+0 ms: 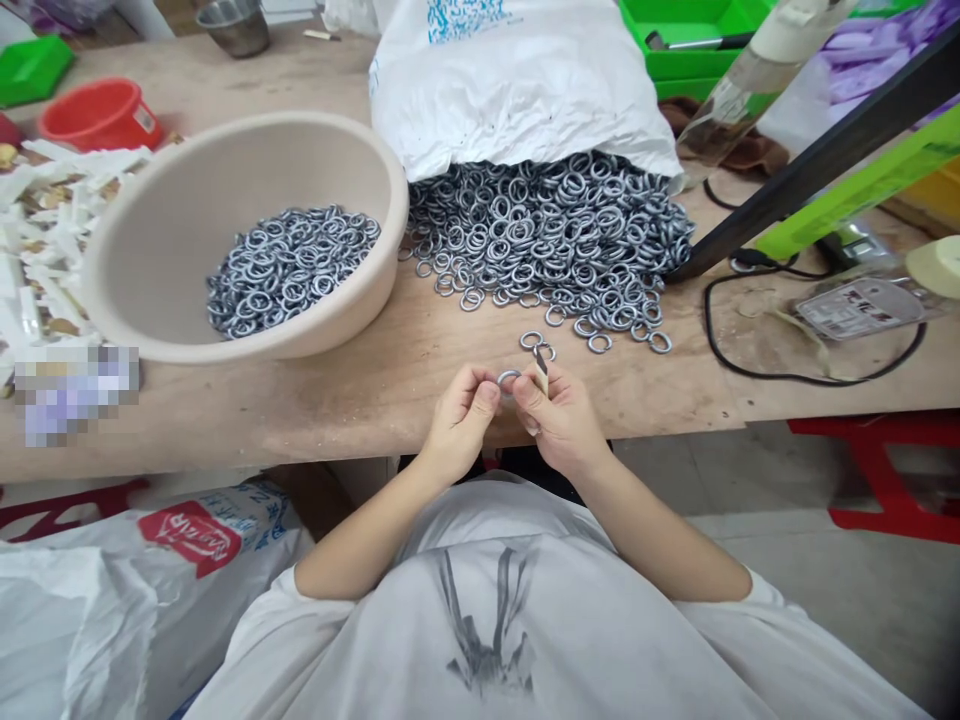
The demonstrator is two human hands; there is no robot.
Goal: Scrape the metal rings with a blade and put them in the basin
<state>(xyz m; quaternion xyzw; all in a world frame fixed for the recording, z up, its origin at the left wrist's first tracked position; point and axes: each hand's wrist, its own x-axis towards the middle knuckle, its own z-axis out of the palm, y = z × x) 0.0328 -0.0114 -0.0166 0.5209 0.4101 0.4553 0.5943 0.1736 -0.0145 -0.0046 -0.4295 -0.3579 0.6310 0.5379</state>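
Between my two hands is a grey ring (509,376), just above the table's front edge. My left hand (465,415) pinches its left side with thumb and fingertips. On the other side, my right hand (562,415) grips the ring too, and a small knife (542,372) with a pale handle and dark blade tip pokes up from its fingers. A couple of loose rings (531,341) lie right beyond my hands. Farther back a heap of the same rings (540,230) spills out of a white sack (517,90). To the left, a beige basin (135,320) holds many more rings.
White plastic pieces (45,230) are piled at the far left beside a red bowl (101,112). A black post (810,150), a clear bottle (862,305) and a black cable (709,330) occupy the right. A metal bowl (234,27) stands at the back.
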